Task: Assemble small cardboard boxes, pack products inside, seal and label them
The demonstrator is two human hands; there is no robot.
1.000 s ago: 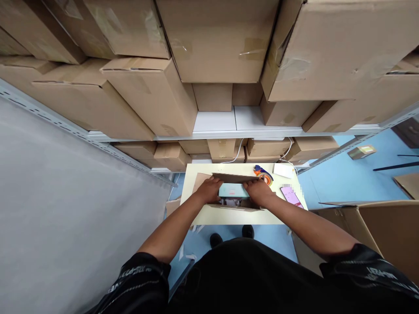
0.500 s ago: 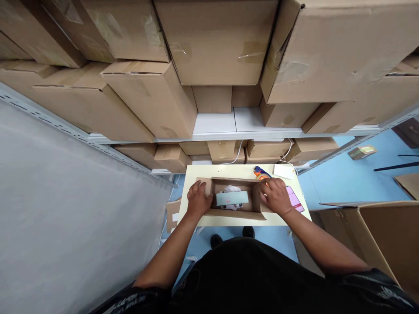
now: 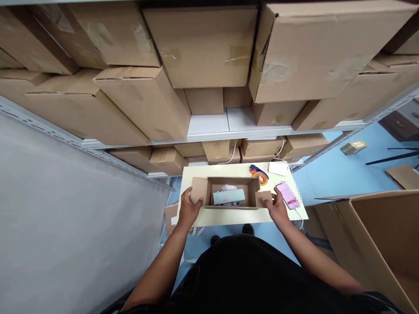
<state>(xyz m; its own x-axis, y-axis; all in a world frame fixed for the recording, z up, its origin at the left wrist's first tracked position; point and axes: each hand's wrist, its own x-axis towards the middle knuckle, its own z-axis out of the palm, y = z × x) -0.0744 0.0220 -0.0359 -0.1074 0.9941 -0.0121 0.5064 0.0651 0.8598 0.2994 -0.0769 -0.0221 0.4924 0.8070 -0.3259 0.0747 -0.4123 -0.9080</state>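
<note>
A small open cardboard box stands on the pale yellow table. Inside lie a pale green carton and a crumpled clear plastic bag; something else under the carton is mostly hidden. My left hand grips the outer edge of the box's left flap, thumb on top. On the opposite side, my right hand pinches the short right flap, which is folded outward.
An orange and blue tape dispenser lies behind the box, beside a white block. A phone is close to my right hand. Shelves of cardboard cartons rise ahead. A large open carton stands at right, a grey wall at left.
My right hand has come down toward me along the right flap, now bent outward. My left hand has slid to the left flap's outer edge. The front flap no longer shows; the view has shifted slightly.
</note>
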